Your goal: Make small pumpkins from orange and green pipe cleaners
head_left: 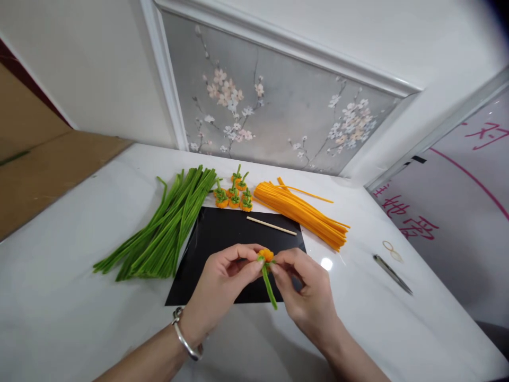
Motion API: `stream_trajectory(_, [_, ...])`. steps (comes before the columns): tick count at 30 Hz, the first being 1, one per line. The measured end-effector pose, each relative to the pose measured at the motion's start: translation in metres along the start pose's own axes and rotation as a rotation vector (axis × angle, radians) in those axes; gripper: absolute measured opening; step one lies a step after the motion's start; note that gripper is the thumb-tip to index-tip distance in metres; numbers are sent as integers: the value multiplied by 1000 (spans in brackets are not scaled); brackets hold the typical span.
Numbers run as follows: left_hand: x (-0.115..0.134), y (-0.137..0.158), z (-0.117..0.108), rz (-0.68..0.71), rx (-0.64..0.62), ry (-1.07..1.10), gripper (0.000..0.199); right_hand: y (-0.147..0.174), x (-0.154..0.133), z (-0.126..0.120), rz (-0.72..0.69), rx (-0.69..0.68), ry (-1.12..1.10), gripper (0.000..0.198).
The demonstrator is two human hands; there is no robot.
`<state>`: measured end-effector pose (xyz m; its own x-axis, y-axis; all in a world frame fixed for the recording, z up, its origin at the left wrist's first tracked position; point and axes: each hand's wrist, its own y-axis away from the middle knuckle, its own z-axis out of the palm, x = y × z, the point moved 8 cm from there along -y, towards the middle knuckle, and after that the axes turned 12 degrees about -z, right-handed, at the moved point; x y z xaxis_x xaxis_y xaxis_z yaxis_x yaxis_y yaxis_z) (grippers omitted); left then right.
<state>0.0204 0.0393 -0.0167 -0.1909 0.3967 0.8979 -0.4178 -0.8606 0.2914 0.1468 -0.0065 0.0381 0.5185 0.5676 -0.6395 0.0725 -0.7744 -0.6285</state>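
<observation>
- Orange and fuzzy, the puff [265, 255] sits right between the fingertips of both hands, raised over the near part of the black mat [222, 228].
- From my remote seat I see the left hand [222, 284] with thumb and forefinger clamped on the puff's left edge; a bangle [185, 337] circles that wrist.
- I have the right hand [308, 289] opposite, thumb and forefinger pinched together on the puff's right edge, by a bit of green.
- A green strand [270, 291] runs from the puff down toward me, in the gap between the two sets of fingers.
- Just beyond the fingers, I find a pale stick [271, 226] lying aslant on the mat.
- Farther out, past the mat's far edge, stand small puffs [234, 199] with green tops.
- Left of the fingers I get the green bundle [167, 228]; beyond them to the right, the orange bundle [302, 215].
- Well right of the fingers, a metal tool [393, 274] lies on the white table [358, 329], near thin loops [393, 252].
</observation>
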Motion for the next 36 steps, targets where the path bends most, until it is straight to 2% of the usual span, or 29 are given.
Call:
stream_trajectory(4, [1, 0, 3, -26, -11, 3, 8, -1, -10, -1, -158, 25, 99, 18])
stream_trajectory(10, [-1, -1, 2, -96, 42, 50, 13, 6, -14, 4, -328, 8, 303, 30])
stream_trajectory(16, [-5, 0, 2, -159, 48, 123, 14, 10, -25, 9, -519, -136, 457, 33])
stream_trajectory(19, [-4, -1, 3, -161, 42, 138, 13, 10, -26, 11, -550, -187, 469, 33])
stream_trajectory(21, [-2, -1, 0, -134, 59, 95, 13, 6, -23, 7, -479, -140, 377, 31])
stream_trajectory(23, [4, -1, -4, -57, 94, -20, 12, 1, -15, -1, -324, -55, 223, 26])
stream_trajectory(26, [16, 3, -8, 107, 160, -254, 10, 0, 8, -4, 29, 5, -48, 17])
stream_trajectory(29, [23, 9, -7, 239, 192, -388, 11, 7, 25, 5, 336, -17, -304, 23])
stream_trajectory(32, [27, 13, -1, 328, 178, -448, 13, 12, 28, 14, 447, -51, -410, 25])
stream_trajectory(36, [26, 15, 3, 351, 162, -496, 15, 13, 27, 16, 449, -64, -378, 17])
